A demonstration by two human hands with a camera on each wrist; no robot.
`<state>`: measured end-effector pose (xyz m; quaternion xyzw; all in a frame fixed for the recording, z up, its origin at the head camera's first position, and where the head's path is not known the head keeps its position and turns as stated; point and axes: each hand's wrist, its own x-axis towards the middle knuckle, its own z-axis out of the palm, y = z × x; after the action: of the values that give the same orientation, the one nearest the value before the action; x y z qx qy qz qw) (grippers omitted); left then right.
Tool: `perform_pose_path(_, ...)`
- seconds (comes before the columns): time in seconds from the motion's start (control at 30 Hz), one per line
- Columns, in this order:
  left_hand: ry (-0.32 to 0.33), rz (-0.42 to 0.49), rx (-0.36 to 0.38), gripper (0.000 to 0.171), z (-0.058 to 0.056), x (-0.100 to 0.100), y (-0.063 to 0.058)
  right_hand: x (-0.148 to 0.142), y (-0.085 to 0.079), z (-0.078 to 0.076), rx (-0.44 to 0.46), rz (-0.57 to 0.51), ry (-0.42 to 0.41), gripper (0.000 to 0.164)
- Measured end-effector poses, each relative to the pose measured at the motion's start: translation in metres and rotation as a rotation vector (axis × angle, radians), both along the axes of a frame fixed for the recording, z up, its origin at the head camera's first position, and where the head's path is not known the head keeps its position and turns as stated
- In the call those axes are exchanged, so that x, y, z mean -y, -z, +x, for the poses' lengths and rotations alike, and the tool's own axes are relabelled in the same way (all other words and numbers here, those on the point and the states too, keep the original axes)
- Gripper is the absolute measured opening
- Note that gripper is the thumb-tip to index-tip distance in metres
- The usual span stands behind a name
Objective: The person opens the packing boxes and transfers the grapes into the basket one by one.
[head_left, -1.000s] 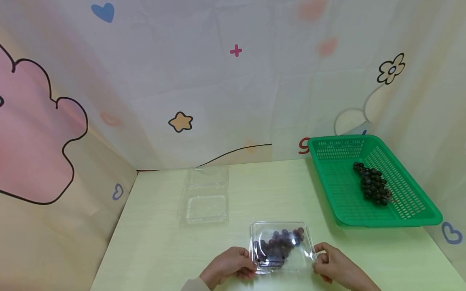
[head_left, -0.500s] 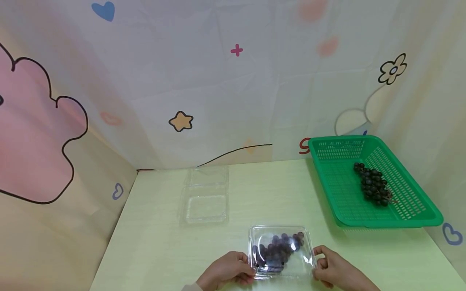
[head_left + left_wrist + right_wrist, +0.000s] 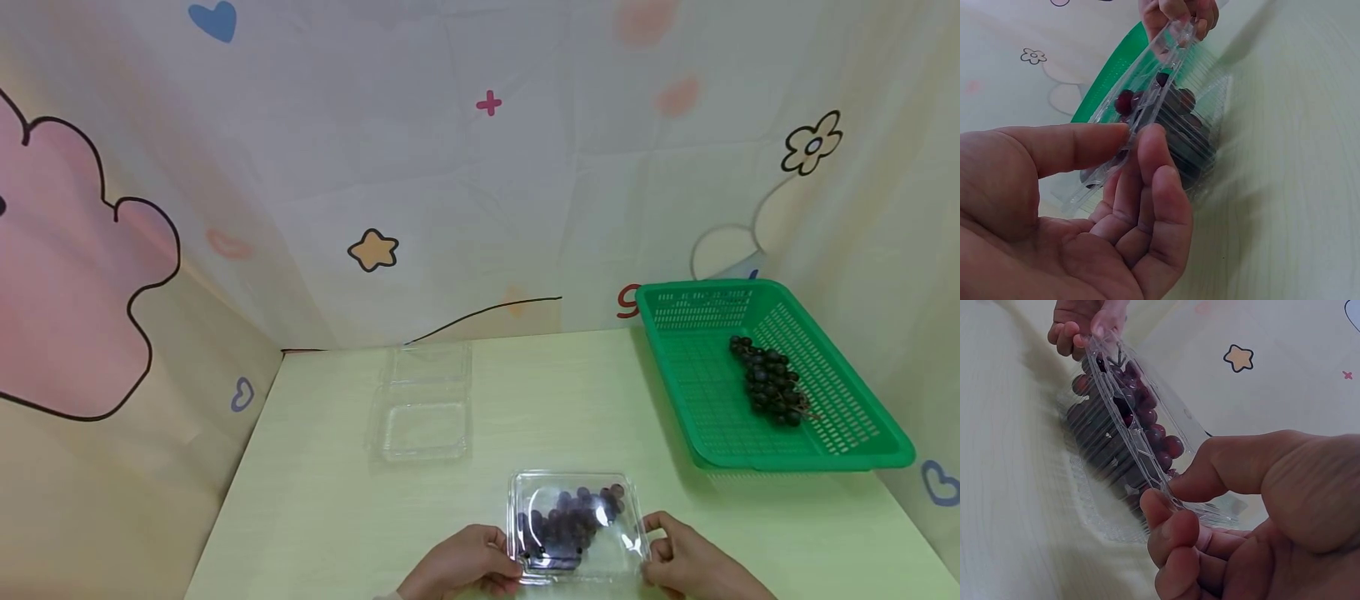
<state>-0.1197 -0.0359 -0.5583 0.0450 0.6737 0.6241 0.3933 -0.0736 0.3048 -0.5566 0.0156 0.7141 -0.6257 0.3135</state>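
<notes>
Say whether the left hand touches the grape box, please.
Touching: the left wrist view shows the left hand pinching the grape box at its edge.

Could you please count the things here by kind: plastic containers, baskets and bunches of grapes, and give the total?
Clear plastic containers: 2 (one held, one open)
Green basket: 1
Grape bunches: 2 (one inside the held container, one in the basket)
Total: 5

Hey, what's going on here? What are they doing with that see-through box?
Someone's left hand and right hand each have a pinching grip on a clear plastic box, at opposite sides. Dark grapes show inside; I can't tell if it's snapped shut. Another bunch lies in the green basket, and a second clear box sits open on the table.
</notes>
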Motion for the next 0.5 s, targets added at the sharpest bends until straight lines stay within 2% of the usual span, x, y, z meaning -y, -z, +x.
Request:
perform_pose_path(0.07, 0.007, 0.025, 0.015, 0.017, 0.001, 0.002, 0.0, -0.006, 0.016, -0.002, 0.014, -0.011, 0.006, 0.051)
perform_pose_path(0.2, 0.026, 0.037, 0.04, 0.018, 0.001, 0.007, -0.001, -0.021, 0.064, -0.009, 0.046, -0.052, 0.008, 0.057)
perform_pose_path(0.27, 0.04, 0.032, 0.044, 0.017, 0.002, 0.01, -0.002, -0.025, 0.08, -0.012, 0.07, -0.071, 0.024, 0.06)
perform_pose_path(0.33, 0.05, 0.027, 0.046, 0.017, 0.001, 0.013, -0.002, -0.025, 0.088, -0.013, 0.065, -0.06, 0.026, 0.06)
perform_pose_path(0.43, 0.052, 0.028, 0.043, 0.016, 0.001, 0.016, -0.003, -0.022, 0.091, -0.015, 0.094, -0.059, 0.031, 0.065)
perform_pose_path(0.5, 0.05, 0.032, 0.043, 0.015, 0.001, 0.019, -0.003, -0.019, 0.09, -0.014, 0.064, -0.048, 0.023, 0.063)
